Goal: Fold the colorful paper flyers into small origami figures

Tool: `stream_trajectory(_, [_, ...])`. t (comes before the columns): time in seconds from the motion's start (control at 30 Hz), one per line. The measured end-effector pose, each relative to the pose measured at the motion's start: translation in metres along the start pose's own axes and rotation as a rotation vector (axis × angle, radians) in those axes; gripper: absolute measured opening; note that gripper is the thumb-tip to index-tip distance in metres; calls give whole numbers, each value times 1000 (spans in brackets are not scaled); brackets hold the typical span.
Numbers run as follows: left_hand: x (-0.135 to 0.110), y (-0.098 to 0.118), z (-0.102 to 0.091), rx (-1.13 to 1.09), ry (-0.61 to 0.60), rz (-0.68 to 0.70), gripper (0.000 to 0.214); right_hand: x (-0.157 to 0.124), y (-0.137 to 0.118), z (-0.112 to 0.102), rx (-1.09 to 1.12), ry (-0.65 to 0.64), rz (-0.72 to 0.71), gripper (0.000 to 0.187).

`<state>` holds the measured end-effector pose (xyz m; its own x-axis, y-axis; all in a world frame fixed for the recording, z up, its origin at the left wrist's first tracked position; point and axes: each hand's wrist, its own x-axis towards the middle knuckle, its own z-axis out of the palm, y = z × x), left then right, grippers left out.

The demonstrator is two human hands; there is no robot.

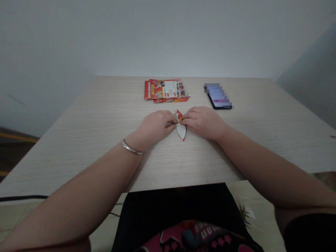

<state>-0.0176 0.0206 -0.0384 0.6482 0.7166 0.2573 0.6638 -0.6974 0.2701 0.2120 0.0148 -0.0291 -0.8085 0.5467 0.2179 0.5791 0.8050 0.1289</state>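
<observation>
A small piece of folded paper (181,131), white with red printed parts, is held between my two hands just above or on the table. My left hand (156,126) pinches its left side with thumb and fingers. From the right, my right hand (203,122) grips the opposite side, fingertips close to those of the left. The paper has a pointed, diamond-like outline, with a red tip at the far end and a narrow point towards me. Its middle is partly hidden by my fingertips.
Beyond my hands lies a stack of red and white printed leaflets (168,90) on the pale wooden table (105,105). To its right rests a phone (218,96) with its screen lit and partly blurred. A wall (178,38) rises behind the table's far edge.
</observation>
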Motion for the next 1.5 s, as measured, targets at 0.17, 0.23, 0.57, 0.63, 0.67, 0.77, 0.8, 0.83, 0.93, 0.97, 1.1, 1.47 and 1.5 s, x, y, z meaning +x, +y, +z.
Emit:
stream_trajectory(0.17, [2, 2, -3, 43, -34, 44, 20, 1, -13, -6, -141, -57, 11, 30])
stream_trajectory(0.23, [3, 4, -5, 62, -47, 50, 20, 1, -15, -5, -158, -58, 40, 29])
stream_trajectory(0.57, [2, 7, -6, 95, -52, 84, 23, 2, -16, -1, -35, -31, 226, 19])
stream_trajectory(0.63, [2, 7, -5, 114, -31, 98, 23, 3, -15, 0, 13, -25, 268, 17])
stream_trajectory(0.67, [2, 7, -5, 126, -20, 112, 23, 4, -14, 1, 32, -23, 281, 17])
stream_trajectory(0.77, [2, 10, -6, 191, -12, 169, 20, 5, -12, 1, 64, -23, 303, 16])
stream_trajectory(0.8, [2, 11, -7, 222, -14, 189, 19, 5, -12, 1, 69, -24, 309, 15])
stream_trajectory(0.83, [2, 12, -7, 255, -18, 207, 18, 5, -12, 1, 72, -24, 314, 15])
stream_trajectory(0.93, [4, 15, -8, 348, -19, 237, 18, 5, -12, -1, 80, -14, 308, 15])
stream_trajectory(0.97, [4, 16, -8, 368, -20, 238, 18, 4, -13, -1, 82, -9, 298, 15])
stream_trajectory(1.1, [6, 15, -6, 385, -26, 240, 15, 3, -12, -1, 67, 28, 257, 14])
stream_trajectory(1.47, [10, 9, 3, 386, 87, 282, 14, 3, -10, 3, -5, 105, 156, 15])
stream_trajectory(1.5, [10, 9, 3, 374, 83, 277, 13, 4, -10, 3, 1, 104, 156, 15])
